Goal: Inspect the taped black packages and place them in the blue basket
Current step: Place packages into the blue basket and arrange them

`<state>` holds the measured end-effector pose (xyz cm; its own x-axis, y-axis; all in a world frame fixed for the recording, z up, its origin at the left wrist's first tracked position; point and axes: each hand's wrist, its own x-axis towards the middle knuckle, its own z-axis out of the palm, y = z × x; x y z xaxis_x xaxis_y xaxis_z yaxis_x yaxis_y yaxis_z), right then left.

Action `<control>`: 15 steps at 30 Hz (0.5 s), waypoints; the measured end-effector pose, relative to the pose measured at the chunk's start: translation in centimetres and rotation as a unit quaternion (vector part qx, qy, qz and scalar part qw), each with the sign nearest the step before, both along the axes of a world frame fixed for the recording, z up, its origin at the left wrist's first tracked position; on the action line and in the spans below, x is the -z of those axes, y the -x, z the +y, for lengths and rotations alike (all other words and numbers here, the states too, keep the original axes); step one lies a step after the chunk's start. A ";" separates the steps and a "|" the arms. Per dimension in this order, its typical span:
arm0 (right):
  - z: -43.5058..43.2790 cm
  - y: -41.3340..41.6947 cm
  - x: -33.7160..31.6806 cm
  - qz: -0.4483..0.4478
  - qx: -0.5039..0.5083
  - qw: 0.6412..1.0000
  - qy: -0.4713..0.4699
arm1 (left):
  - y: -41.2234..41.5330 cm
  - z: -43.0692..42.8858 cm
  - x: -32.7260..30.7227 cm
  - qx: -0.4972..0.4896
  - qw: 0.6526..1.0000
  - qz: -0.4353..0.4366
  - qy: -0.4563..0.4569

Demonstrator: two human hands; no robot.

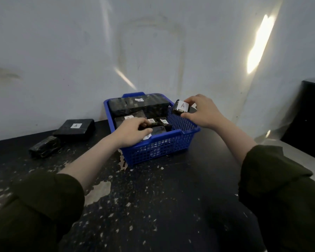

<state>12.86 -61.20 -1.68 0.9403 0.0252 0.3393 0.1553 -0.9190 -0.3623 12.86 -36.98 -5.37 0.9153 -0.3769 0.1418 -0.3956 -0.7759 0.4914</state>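
Note:
A blue mesh basket (pixel 158 148) stands on the black table against the wall, with several taped black packages inside, some bearing white "A" labels. My right hand (pixel 202 113) grips a small black package (pixel 181 107) with an "A" label, held above the basket's right rim. My left hand (pixel 133 130) reaches over the near left rim, its fingers closed on a small black package (pixel 157 130) lying inside. Two more packages lie on the table to the left: a flat labelled one (pixel 75 129) and a smaller one (pixel 44 147).
The black tabletop (pixel 153 197) is scuffed with pale chipped patches. A white wall (pixel 153 51) rises directly behind the basket. A dark box-like object (pixel 309 115) stands at the far right beyond the table edge.

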 end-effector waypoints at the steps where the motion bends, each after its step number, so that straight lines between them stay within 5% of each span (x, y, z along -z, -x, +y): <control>1: 0.1 -0.8 0.1 0.016 -0.006 0.999 0.035 | -0.1 0.0 0.3 0.007 0.999 0.001 -0.037; 9: 2.7 -4.1 1.2 0.170 -0.006 0.920 0.352 | -0.5 -0.4 0.5 0.000 0.991 0.055 -0.123; 15: 3.1 -6.1 2.3 0.154 0.003 0.910 0.386 | -0.8 -0.3 0.8 -0.017 0.993 0.042 -0.109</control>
<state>18.95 -58.13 -4.02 0.9888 0.1383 -0.0555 0.1490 -0.9189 0.3652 13.61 -37.30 -6.16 0.9331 -0.3592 -0.0167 -0.3325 -0.8796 0.3401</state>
